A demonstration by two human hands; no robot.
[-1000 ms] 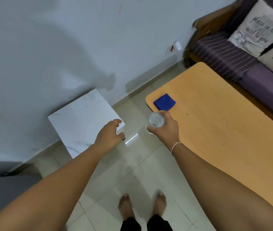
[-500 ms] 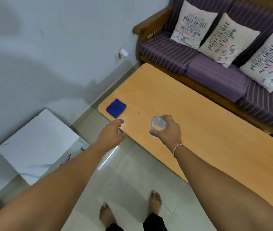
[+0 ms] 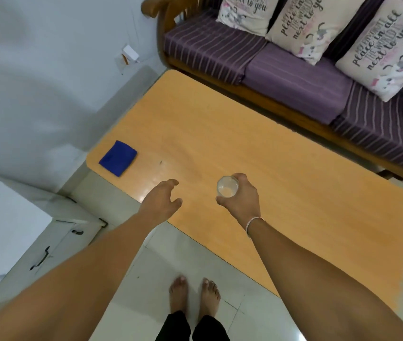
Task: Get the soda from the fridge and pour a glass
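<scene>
My right hand (image 3: 242, 200) grips a small clear glass (image 3: 227, 187) upright over the near part of the orange wooden table (image 3: 244, 134). The glass looks empty from above. My left hand (image 3: 163, 200) hovers over the table's near edge, fingers apart and curled, holding nothing. No soda bottle or fridge interior is in view.
A folded blue cloth (image 3: 118, 158) lies on the table's left corner. A white cabinet with dark handles (image 3: 11, 232) stands at the left by the wall. A purple striped sofa (image 3: 281, 70) with printed cushions runs behind the table. My bare feet (image 3: 194, 296) stand on pale floor tiles.
My view has swung right from the white cabinet to the table and sofa. Both hands now sit over the table, the right one still carrying the glass.
</scene>
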